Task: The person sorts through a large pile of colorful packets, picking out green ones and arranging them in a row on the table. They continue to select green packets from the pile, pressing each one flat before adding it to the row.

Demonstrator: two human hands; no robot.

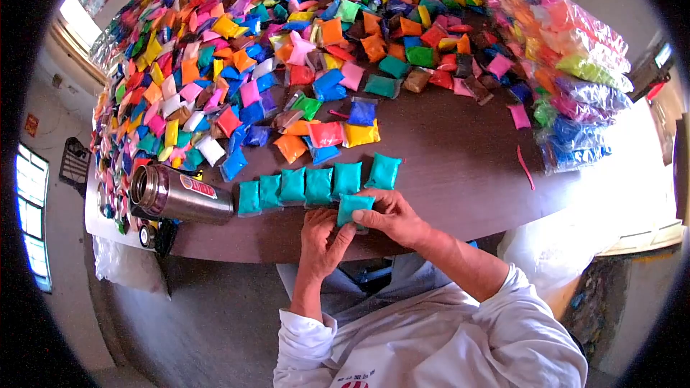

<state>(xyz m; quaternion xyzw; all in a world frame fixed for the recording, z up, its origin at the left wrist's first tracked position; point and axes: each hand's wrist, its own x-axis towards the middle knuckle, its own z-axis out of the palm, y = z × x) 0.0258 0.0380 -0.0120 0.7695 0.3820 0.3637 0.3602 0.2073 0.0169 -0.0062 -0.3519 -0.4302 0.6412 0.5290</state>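
Note:
A small teal packet (354, 208), soft-looking in clear film, is held over the table's near edge. My right hand (397, 220) grips its right side, the thumb lying across the front and the fingers behind. At the lower left corner, my left hand (322, 241) is closed on the same packet, its thumb against the bottom edge; its fingertips are partly hidden. Just beyond the hands, several like packets stand in a row, among them a teal packet (292, 185) near the middle and another teal packet (384, 172) at the right end.
A steel flask (183, 195) without a lid lies on its side left of the row. Loose multicoloured packets (237, 65) heap over the far side of the brown table (445, 151). Filled clear bags (578, 93) are stacked at right, near a pink strip (525, 167).

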